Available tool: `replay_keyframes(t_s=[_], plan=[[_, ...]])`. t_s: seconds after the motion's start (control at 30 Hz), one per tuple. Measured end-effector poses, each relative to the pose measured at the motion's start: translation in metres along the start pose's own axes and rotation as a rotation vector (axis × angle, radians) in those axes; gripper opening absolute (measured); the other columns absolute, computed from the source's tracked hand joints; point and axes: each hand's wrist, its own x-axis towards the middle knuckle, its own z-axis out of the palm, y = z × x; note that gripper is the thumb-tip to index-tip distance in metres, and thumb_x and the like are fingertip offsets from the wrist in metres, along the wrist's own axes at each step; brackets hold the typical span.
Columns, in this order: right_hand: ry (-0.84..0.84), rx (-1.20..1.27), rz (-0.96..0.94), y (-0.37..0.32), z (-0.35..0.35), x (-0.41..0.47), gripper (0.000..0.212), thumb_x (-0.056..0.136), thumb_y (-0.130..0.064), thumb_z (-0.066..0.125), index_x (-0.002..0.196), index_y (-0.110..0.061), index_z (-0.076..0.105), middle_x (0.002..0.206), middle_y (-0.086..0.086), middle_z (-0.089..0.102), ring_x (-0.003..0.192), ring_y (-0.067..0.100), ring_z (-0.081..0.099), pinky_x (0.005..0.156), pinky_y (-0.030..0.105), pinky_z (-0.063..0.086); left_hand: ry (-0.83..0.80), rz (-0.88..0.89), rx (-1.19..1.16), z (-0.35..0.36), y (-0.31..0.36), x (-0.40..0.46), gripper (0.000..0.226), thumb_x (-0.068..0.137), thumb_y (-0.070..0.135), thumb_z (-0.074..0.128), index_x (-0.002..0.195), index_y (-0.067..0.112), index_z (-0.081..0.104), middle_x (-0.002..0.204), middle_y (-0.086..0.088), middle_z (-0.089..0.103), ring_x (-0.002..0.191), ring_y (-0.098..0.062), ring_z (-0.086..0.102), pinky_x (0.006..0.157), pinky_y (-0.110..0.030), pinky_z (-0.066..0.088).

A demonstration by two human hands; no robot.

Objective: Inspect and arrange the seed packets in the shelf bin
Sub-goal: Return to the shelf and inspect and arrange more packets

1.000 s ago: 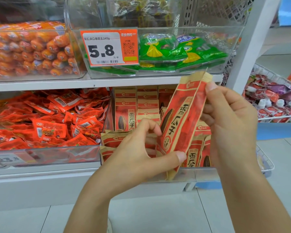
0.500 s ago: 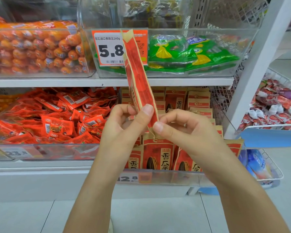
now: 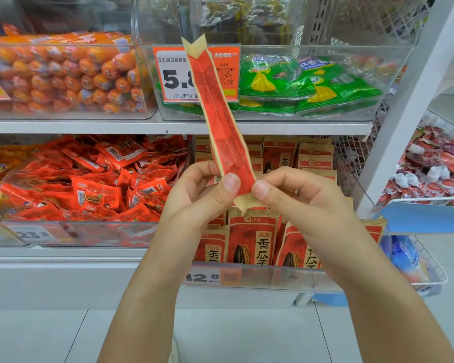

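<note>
— Orange sausages (image 3: pixel 63 74) fill the clear bin at ten o'clock, and below it, at nine, a bin of red snack sachets (image 3: pixel 95 184). See the hands yet?

— Yes, dead centre. Her left hand (image 3: pixel 194 197) pinches the lower end of a red seed packet (image 3: pixel 222 119), thumb pressed on its near face, fingers curled behind.

— And the packet itself?

— Held edge-on and nearly upright, its notched tan top leaning toward eleven o'clock, crossing the orange price tag (image 3: pixel 178 74) on the upper shelf bin.

— The other hand?

— The right hand (image 3: pixel 294 197) meets it just to the right, thumb and curled fingers clamped on the same lower end, near the tan bottom seal.

— Where are the rest of the packets?

— In the clear shelf bin (image 3: pixel 273 276) at six o'clock, under the hands: more seed packets (image 3: pixel 249 239) standing upright in rows. Green bags (image 3: pixel 312 85) lie in the bin at one o'clock, and a wire basket (image 3: pixel 446 184) of wrapped sweets hangs at three.
</note>
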Motion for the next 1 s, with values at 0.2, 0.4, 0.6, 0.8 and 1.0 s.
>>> replay_keyframes(t_s=[0.2, 0.4, 0.6, 0.8, 1.0], plan=[[0.008, -0.033, 0.032, -0.004, 0.0, -0.001, 0.029, 0.074, -0.044, 0.059, 0.079, -0.02, 0.075, 0.084, -0.013, 0.075, 0.084, -0.005, 0.067, 0.072, 0.005, 0.046, -0.064, -0.034, 0.001, -0.004, 0.0, 0.0, 0.081, 0.065, 0.055, 0.079, 0.122, 0.003, 0.055, 0.107, -0.007, 0.071, 0.103, -0.025, 0.067, 0.087, -0.035, 0.053], [0.198, 0.102, 0.049, 0.006, -0.014, 0.005, 0.036, 0.079, -0.057, 0.051, 0.093, -0.034, 0.075, 0.104, -0.017, 0.073, 0.108, -0.003, 0.063, 0.105, 0.03, 0.04, -0.308, -0.122, -0.159, -0.007, -0.002, -0.004, 0.059, 0.072, 0.048, 0.078, 0.12, 0.016, 0.067, 0.118, -0.01, 0.068, 0.113, -0.037, 0.061, 0.095, -0.048, 0.051], [0.138, 0.379, 0.166, 0.008, -0.015, 0.007, 0.04, 0.08, -0.044, 0.067, 0.107, -0.016, 0.071, 0.095, 0.001, 0.075, 0.084, 0.013, 0.067, 0.084, 0.036, 0.047, -0.402, -0.218, -0.337, 0.0, -0.003, -0.003, 0.042, 0.079, 0.046, 0.073, 0.116, 0.025, 0.072, 0.116, 0.001, 0.071, 0.109, -0.017, 0.066, 0.087, -0.029, 0.054], [0.249, 0.265, 0.185, 0.002, -0.014, 0.003, 0.04, 0.07, -0.032, 0.071, 0.103, -0.01, 0.066, 0.083, 0.005, 0.076, 0.068, 0.014, 0.072, 0.056, 0.024, 0.055, -0.118, -0.278, -0.139, -0.001, -0.005, 0.005, 0.036, 0.09, 0.029, 0.058, 0.119, 0.01, 0.064, 0.11, -0.015, 0.07, 0.098, -0.03, 0.065, 0.08, -0.044, 0.054], [0.227, 0.088, 0.233, 0.008, -0.01, 0.006, 0.026, 0.078, -0.025, 0.074, 0.1, -0.012, 0.066, 0.083, 0.003, 0.076, 0.069, 0.012, 0.073, 0.055, 0.018, 0.052, -0.011, -0.13, 0.077, 0.003, -0.004, 0.005, 0.036, 0.086, 0.037, 0.052, 0.112, 0.018, 0.066, 0.099, -0.006, 0.076, 0.088, -0.02, 0.073, 0.074, -0.033, 0.06]])
